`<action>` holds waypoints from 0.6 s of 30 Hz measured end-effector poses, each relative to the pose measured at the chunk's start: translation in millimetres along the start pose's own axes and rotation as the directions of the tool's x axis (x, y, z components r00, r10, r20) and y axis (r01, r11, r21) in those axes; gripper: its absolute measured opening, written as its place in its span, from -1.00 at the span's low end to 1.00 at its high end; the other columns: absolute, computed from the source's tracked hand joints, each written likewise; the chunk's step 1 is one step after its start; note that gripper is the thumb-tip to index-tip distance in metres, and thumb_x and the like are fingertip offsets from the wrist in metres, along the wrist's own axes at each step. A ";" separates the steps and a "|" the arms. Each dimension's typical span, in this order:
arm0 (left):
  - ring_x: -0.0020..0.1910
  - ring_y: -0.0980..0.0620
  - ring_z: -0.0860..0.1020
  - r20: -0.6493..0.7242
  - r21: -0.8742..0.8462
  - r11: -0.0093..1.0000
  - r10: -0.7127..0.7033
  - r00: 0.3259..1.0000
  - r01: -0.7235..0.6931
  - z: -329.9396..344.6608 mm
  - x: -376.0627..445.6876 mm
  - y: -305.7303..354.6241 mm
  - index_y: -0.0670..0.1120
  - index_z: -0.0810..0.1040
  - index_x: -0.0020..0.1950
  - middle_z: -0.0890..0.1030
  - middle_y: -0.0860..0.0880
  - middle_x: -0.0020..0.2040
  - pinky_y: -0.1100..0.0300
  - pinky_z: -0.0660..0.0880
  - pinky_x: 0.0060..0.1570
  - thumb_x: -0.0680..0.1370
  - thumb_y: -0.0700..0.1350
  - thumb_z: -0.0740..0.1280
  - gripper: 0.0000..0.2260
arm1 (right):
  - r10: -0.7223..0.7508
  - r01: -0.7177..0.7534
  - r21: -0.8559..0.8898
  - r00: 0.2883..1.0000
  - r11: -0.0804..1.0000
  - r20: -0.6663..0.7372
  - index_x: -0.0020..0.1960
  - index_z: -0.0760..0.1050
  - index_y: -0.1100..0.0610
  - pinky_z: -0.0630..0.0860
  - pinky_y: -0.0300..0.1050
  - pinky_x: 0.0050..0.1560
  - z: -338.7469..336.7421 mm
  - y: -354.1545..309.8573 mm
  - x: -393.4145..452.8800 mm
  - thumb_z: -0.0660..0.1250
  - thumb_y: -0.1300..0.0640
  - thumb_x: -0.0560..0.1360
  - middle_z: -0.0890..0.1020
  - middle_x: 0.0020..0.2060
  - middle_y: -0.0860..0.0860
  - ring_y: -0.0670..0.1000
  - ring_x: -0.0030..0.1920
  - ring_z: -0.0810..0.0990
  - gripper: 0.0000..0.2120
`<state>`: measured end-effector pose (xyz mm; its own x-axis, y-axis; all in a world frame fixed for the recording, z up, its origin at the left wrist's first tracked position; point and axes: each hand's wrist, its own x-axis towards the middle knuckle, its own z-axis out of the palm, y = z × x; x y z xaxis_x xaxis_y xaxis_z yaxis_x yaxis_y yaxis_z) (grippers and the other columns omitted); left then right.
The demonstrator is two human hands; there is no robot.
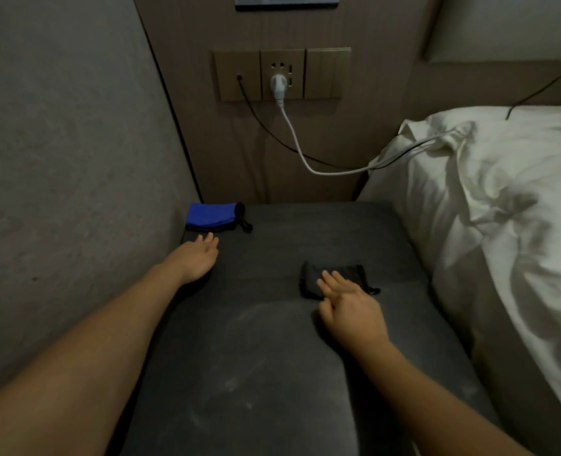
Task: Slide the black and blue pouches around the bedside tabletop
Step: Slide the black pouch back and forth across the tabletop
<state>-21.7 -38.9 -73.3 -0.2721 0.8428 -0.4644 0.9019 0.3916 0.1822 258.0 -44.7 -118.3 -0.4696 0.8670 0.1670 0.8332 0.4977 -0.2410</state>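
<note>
A blue pouch (211,216) with a black drawstring lies in the far left corner of the dark grey bedside tabletop (266,340). My left hand (197,258) rests flat on the top just in front of it, fingers apart, a small gap from the pouch. A black pouch (335,274) lies right of the middle. My right hand (350,307) lies flat with its fingertips pressed on the pouch's near half, covering part of it.
A grey wall (68,159) borders the tabletop on the left. A wooden panel with a socket plate (280,74) stands behind, with a white cable and a black cable running to the bed (503,209) on the right.
</note>
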 end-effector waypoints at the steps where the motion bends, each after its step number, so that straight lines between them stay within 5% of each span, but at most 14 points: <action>1: 0.58 -0.04 -0.06 -0.002 -0.001 1.000 -0.001 1.000 0.001 0.2 0.1 -0.6 -0.10 -0.05 0.58 -0.09 -0.05 0.59 0.10 -0.05 0.53 0.68 -0.06 -0.17 -0.55 | 0.023 -0.023 -0.019 1.000 1.000 -0.003 -0.13 0.71 0.12 0.61 -0.12 -0.11 -4.0 12.6 -1.7 0.07 0.07 0.28 0.72 -0.08 0.00 -0.02 -0.05 0.70 -0.55; 4: 0.58 -0.03 -0.05 -0.008 -0.004 1.000 -0.002 1.000 0.002 1.0 0.2 -1.3 -0.08 -0.04 0.58 -0.08 -0.03 0.60 0.08 -0.04 0.54 0.67 -0.05 -0.16 -0.55 | 0.118 -0.119 -0.029 0.991 0.992 -0.059 -0.03 0.69 0.14 0.59 -0.11 -0.04 -12.2 53.0 -5.2 0.14 0.10 0.30 0.69 0.02 0.03 0.02 0.05 0.67 -0.59; 8: 0.58 -0.03 -0.05 -0.010 -0.009 1.000 -0.005 1.000 0.005 1.1 -0.8 -1.2 -0.07 -0.05 0.58 -0.08 -0.03 0.60 0.05 -0.03 0.56 0.67 -0.04 -0.17 -0.55 | 0.188 -0.189 -0.083 0.982 0.978 -0.023 0.31 0.49 0.09 0.33 -0.20 0.31 -20.7 84.5 7.3 0.13 0.10 0.51 0.45 0.36 -0.03 -0.07 0.39 0.37 -0.60; 18: 0.58 0.00 -0.07 -0.049 -0.009 0.999 0.040 0.998 -0.041 5.6 1.5 -4.2 -0.08 -0.05 0.58 -0.10 -0.03 0.59 0.14 -0.04 0.52 0.68 -0.09 -0.13 -0.56 | 0.250 -0.231 -0.146 0.960 0.962 0.127 0.49 0.21 0.12 0.16 -0.17 0.41 -20.5 95.7 98.9 0.00 0.10 0.62 0.19 0.50 0.00 -0.05 0.50 0.13 -0.56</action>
<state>-24.0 -41.4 -79.6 -0.2515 0.8750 -0.4138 0.9092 0.3602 0.2090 297.2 88.1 -105.2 -0.2797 0.9599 -0.0215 0.9526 0.2746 -0.1310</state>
